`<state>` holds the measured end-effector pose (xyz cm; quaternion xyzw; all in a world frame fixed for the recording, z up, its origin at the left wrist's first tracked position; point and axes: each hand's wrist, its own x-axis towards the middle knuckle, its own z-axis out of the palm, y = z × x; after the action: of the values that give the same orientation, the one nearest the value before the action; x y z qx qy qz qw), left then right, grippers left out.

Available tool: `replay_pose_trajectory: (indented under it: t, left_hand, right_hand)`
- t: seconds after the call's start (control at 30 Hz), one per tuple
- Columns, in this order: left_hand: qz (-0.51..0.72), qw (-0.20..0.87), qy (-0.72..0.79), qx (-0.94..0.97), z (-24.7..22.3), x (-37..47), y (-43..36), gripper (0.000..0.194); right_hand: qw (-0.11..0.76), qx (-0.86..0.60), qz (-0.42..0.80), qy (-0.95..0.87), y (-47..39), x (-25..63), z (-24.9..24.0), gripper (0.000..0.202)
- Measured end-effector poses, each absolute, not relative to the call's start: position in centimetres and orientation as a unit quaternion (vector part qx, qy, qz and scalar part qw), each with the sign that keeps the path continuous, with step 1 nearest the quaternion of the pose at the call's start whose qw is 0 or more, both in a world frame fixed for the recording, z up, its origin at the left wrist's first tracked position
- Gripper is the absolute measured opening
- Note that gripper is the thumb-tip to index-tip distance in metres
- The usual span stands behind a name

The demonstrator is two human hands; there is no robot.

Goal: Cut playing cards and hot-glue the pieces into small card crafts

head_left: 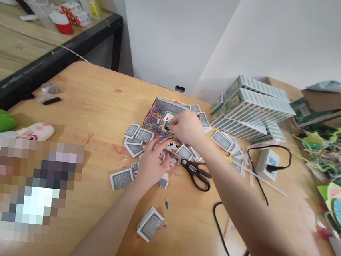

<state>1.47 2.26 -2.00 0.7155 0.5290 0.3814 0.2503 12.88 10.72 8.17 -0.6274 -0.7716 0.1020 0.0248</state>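
A small open box (pixel 150 116) with colourful patterned walls made partly of playing cards stands mid-table. My right hand (pixel 187 126) reaches into it, fingers pinched on what looks like a grey-backed playing card (pixel 166 125). In front of the box, my left hand (pixel 152 162) has its fingers apart, its fingertips close to the front wall and a heart card (pixel 173 146). Black-handled scissors (pixel 194 172) lie open just right of that hand, their blades partly among cards. Loose cards (pixel 134 147) are scattered around both hands, some of them cut. Another small pile (pixel 151 224) lies nearer me.
Stacked green-and-white card boxes (pixel 251 107) stand at the back right, beside a power strip (pixel 268 164) with a black cable (pixel 223 237). Colourful craft scraps (pixel 324 155) crowd the right edge. A blurred-out patch (pixel 37 191) covers the left front. A shelf (pixel 89 35) adjoins at left.
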Motion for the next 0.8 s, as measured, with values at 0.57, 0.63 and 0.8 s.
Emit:
replay_pose_trajectory:
  t: [0.57,0.63,0.8]
  left_hand:
    - [0.395,0.238,0.514,0.723,-2.4,1.5,2.3,0.045]
    - [0.394,0.238,0.515,0.723,-2.4,1.5,2.3,0.044]
    - [0.393,0.242,0.513,0.724,-2.4,1.4,2.3,0.042]
  right_hand:
    - [0.057,-0.66,0.08,-0.745,8.6,12.5,6.3,0.026]
    - [0.045,-0.658,0.072,-0.748,8.6,12.4,6.3,0.027]
    - [0.023,-0.655,0.067,-0.753,8.6,12.1,6.5,0.025]
